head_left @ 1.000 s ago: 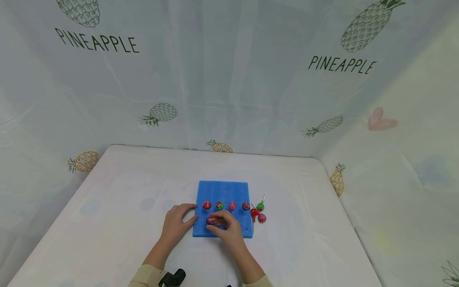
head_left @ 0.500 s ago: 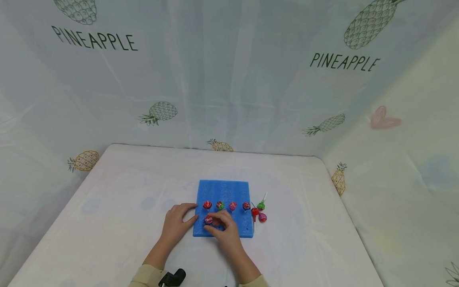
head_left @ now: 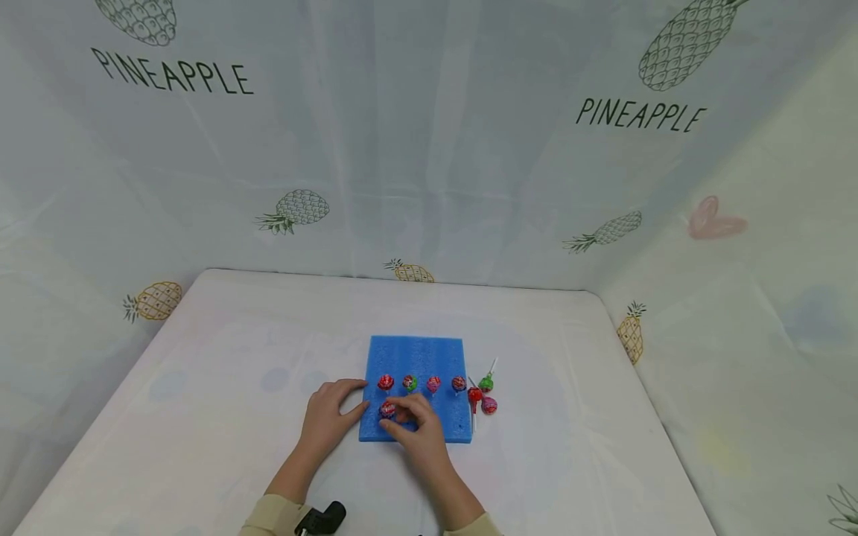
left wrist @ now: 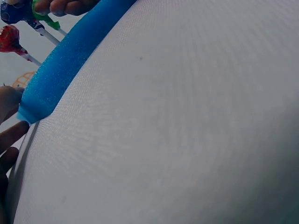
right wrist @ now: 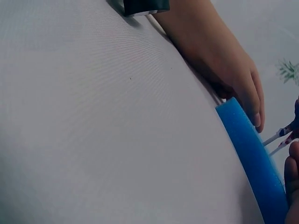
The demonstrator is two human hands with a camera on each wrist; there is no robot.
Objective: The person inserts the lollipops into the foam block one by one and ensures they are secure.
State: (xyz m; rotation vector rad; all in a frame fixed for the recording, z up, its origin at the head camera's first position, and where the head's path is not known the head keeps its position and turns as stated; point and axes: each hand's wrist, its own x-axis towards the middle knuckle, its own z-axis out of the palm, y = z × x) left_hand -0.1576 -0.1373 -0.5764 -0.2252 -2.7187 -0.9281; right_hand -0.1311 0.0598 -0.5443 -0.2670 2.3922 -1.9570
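In the head view a blue foam block lies on the table. Standing in its back row are a red lollipop, a red-and-green lollipop, a pink lollipop and a dark red lollipop. My right hand has its curled thumb and index finger around a blue-and-red lollipop at the block's front left. That lollipop's stick meets the foam in the left wrist view. My left hand touches the block's left edge, thumb and forefinger spread. Wrist views show each hand only partly.
Loose lollipops lie just right of the block: a green one, a red one and a purple-pink one. A pale cloth covers the table. Pineapple-printed curtains hang behind and beside it.
The blue-and-red lollipop has shifted slightly left and stands straighter, and my right hand has moved a little left with it. My left hand stays at the block's edge.
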